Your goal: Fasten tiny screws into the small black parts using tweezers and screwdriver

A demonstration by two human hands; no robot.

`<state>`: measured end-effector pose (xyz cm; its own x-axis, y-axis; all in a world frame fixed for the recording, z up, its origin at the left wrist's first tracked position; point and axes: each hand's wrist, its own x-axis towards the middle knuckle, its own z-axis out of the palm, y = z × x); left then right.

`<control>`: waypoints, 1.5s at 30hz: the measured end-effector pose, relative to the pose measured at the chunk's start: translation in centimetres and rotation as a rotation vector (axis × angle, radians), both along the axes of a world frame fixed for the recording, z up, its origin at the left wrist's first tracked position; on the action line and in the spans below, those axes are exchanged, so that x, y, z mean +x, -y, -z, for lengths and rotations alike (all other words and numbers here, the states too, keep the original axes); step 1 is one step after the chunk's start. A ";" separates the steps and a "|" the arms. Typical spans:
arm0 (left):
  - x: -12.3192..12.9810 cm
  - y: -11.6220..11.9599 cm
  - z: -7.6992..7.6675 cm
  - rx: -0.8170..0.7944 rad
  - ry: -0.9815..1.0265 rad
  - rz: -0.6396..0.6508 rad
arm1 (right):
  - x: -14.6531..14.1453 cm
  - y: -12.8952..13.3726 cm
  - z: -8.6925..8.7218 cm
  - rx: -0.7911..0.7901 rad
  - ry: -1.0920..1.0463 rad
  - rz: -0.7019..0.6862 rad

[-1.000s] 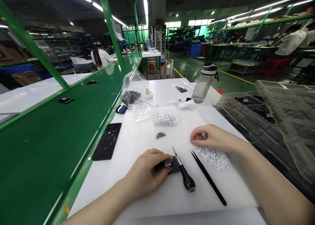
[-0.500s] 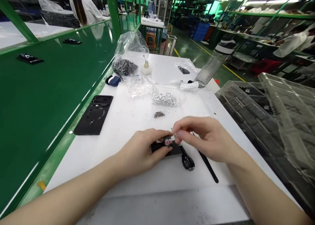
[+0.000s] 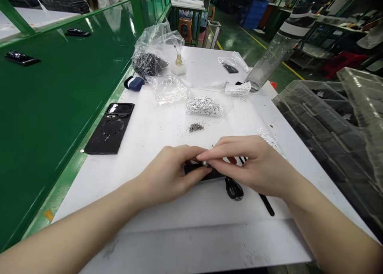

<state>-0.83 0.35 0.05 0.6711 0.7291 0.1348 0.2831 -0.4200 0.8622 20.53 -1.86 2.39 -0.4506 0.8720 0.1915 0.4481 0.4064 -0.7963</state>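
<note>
My left hand [image 3: 167, 174] pinches a small dark-and-silver part [image 3: 205, 164] between thumb and forefinger, just over a flat black block [image 3: 214, 175] on the white table. From the right, the closed fingertips of my right hand [image 3: 254, 162] meet at that same part. Whether they hold a piece of their own is hidden. Below the right hand lies a black, rounded, spoon-like tool [image 3: 234, 189]. A slim black tool [image 3: 267, 205], like tweezers, sticks out under the right palm. Beyond the hands is a small heap of tiny dark screws or pins [image 3: 196, 127].
A bag of small white-and-dark pieces [image 3: 205, 107] lies mid-table. At left is a black phone case [image 3: 109, 132] by the green conveyor belt [image 3: 74, 78]. A tilted-looking clear bottle [image 3: 266, 64] stands at back right, near a compartment box [image 3: 323, 126]. Plastic bags [image 3: 155, 46] sit at the back.
My right fingertips have moved left and down onto the small part in my left hand. The view has tilted lower. Phones on the belt appear farther left.
</note>
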 end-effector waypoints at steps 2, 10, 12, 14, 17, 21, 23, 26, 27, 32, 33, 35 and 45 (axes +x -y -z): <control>0.0 0.0 -0.1 0.018 -0.008 0.019 | -0.3 0.2 -0.3 -0.144 -0.003 0.042; -0.2 -0.2 -0.2 0.019 0.029 0.073 | 0.6 -0.2 -0.6 -0.236 -0.044 0.038; -0.1 -0.3 -0.3 -0.001 0.005 0.082 | 0.7 -0.4 -0.6 -0.322 -0.041 0.030; -0.1 -0.3 -0.4 -0.022 -0.018 0.084 | 0.6 -0.4 -0.6 -0.370 -0.036 0.026; 0.0 -0.3 -0.4 -0.023 -0.050 0.061 | 0.1 -0.1 -0.9 -0.397 -0.047 0.056; 0.0 0.0 -0.3 -0.022 -0.074 0.035 | -0.5 0.6 -1.5 -0.453 -0.028 0.118; 0.0 0.1 -0.3 -0.023 -0.070 0.041 | -0.6 0.8 -1.7 -0.460 0.023 0.121; -0.1 0.1 -0.4 -0.031 -0.083 0.032 | -0.5 0.8 -1.7 -0.430 0.063 0.127; -0.1 0.1 -0.4 -0.040 -0.084 0.028 | -0.5 0.7 -1.6 -0.399 0.064 0.136; 0.0 0.1 -0.4 -0.088 -0.059 0.034 | -0.5 0.6 -1.5 -0.245 0.072 0.193; 0.0 0.0 -0.4 -0.089 -0.057 0.025 | -0.5 0.6 -1.4 -0.246 0.068 0.200; 0.1 0.0 -0.3 -0.094 -0.056 0.010 | -0.5 0.6 -1.4 -0.262 0.048 0.210; 0.1 0.0 -0.3 -0.078 -0.092 -0.007 | -0.4 0.2 -0.6 -0.207 -0.009 0.166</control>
